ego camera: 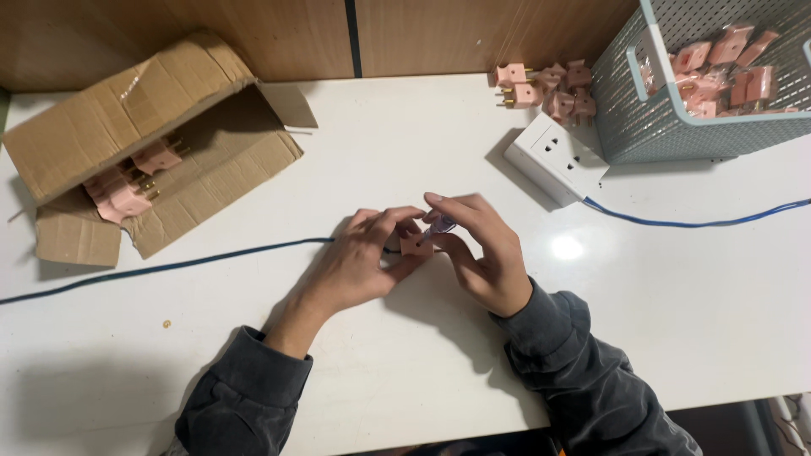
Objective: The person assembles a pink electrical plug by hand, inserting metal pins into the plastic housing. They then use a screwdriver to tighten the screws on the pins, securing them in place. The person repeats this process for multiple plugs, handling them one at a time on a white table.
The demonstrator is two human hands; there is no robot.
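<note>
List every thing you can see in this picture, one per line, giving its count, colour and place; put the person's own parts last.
Table: one, white, fills the view.
Cardboard box: one, brown, open, far left.
Plugs in the box: several, pink; exact count hidden.
Mesh basket: one, pale blue-grey, far right corner.
Plugs in the basket: many, pink, some in clear wrap.
Loose plugs: a small heap, pink, left of the basket.
Power strip: one, white, beside the basket.
Blue cable: one, runs right from the strip.
Dark cable: one, runs left from the hands.
Held plug: one, pink, between both hands.
Small clear tool: one, in the right fingers; kind unclear.
Left hand: on the plug.
Right hand: holds the tool.
Sleeves: two, dark grey.
</note>
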